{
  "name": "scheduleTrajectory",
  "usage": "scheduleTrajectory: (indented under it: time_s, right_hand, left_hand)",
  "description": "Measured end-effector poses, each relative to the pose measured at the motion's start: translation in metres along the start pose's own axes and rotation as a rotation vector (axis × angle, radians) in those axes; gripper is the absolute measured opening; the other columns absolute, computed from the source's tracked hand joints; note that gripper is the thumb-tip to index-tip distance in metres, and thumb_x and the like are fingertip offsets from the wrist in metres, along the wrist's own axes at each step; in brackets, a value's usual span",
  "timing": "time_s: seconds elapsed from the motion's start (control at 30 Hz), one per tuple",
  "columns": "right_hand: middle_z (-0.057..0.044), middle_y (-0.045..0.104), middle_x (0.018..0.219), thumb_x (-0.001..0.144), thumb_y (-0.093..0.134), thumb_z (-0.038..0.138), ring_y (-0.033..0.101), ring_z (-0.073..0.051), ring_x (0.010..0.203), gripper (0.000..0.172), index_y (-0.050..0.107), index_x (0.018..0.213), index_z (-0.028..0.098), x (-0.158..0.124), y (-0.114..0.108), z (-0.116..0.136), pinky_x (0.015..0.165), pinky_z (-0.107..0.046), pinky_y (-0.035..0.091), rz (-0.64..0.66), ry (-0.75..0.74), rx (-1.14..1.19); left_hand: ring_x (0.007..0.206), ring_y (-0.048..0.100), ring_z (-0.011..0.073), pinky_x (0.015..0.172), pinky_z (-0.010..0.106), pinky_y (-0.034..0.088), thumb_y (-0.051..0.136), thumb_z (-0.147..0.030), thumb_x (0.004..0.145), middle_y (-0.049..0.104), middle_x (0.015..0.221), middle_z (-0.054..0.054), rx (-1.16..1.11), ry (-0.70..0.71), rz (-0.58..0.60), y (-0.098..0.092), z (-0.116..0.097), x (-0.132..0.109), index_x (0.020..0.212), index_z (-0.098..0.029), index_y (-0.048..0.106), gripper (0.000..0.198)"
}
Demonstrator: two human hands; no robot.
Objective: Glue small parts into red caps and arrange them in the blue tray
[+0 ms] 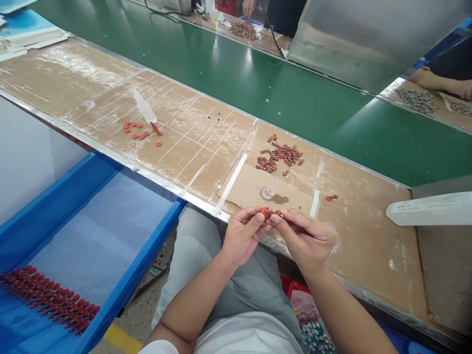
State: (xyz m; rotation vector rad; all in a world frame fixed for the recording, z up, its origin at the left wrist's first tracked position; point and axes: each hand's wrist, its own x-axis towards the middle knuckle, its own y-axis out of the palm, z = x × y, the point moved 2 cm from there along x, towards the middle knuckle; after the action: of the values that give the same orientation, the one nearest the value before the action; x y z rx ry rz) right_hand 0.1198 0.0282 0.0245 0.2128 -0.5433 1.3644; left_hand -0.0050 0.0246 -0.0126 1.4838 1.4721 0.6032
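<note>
Grip: clenched, both hands pinching one small red-and-metal part [267,213]; left hand [243,237] and right hand [304,242] meet on it.
Held part: in the pinch, just above the bench's near edge; fine detail hidden by the fingers.
Nearest: cardboard sheet [265,186] just ahead of the hands, taped to the bench; clear plastic cap [268,192] on it, beside a small brown heap [280,199].
Bench: cardboard-topped workbench [206,137], taped, with a metal edge.
On bench: pile of red parts [278,156] beyond the sheet; lone red part [332,197] to the right; red discs [138,135] further left, beside a white plastic scoop [144,106].
Left side: blue tray [140,260] lined with pale sheet, rows of red pieces [47,300] in its lower corner.
Right side: white plastic bar [424,209] at the bench end.
Beyond: green conveyor belt [236,83]; across it, a co-worker's forearm [438,81] beside a heap of small parts [416,101].
</note>
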Motion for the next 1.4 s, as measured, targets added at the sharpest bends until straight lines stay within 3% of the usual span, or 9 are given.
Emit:
scheduleTrajectory:
  time_s: [0.37,0.5,1.0,1.4]
  right_hand:
    - [0.0,0.078,0.088,0.071,0.08,0.01,0.074,-0.018,0.072,0.03,0.077,0.094,0.03,0.001,0.002,0.008,0.066,-0.03,0.065,-0.008,-0.003,0.005]
    - [0.002,0.078,0.09,0.07,0.08,0.008,0.074,-0.017,0.074,0.035,0.077,0.095,0.032,0.0,0.002,0.007,0.069,-0.029,0.064,-0.002,-0.008,0.017]
    - [-0.001,0.078,0.088,0.071,0.08,0.011,0.074,-0.019,0.073,0.028,0.077,0.093,0.027,0.002,0.0,0.006,0.067,-0.031,0.065,0.051,-0.004,-0.032]
    - [0.0,0.077,0.081,0.065,0.08,0.004,0.071,-0.016,0.064,0.04,0.074,0.096,0.028,0.008,-0.005,0.01,0.061,-0.029,0.06,0.101,-0.285,-0.145]
  left_hand:
    - [0.064,0.069,0.0086,0.065,0.016,0.056,0.089,-0.03,0.061,0.076,0.076,0.002,0.009,-0.019,-0.048,0.0,-0.001,-0.002,0.082,-0.019,0.078,0.027]
    - [0.065,0.069,0.0076,0.065,0.014,0.056,0.088,-0.029,0.063,0.076,0.076,0.002,-0.008,-0.011,-0.022,0.001,-0.001,-0.002,0.083,-0.019,0.078,0.024]
    - [0.066,0.069,0.009,0.065,0.018,0.058,0.087,-0.031,0.065,0.074,0.078,0.003,0.122,0.075,-0.004,0.0,-0.007,-0.003,0.084,-0.02,0.08,0.023]
    - [0.093,0.066,0.0173,0.077,0.026,0.058,0.077,-0.027,0.077,0.07,0.102,0.006,0.346,0.249,0.071,0.001,-0.011,-0.013,0.096,-0.025,0.079,0.019]
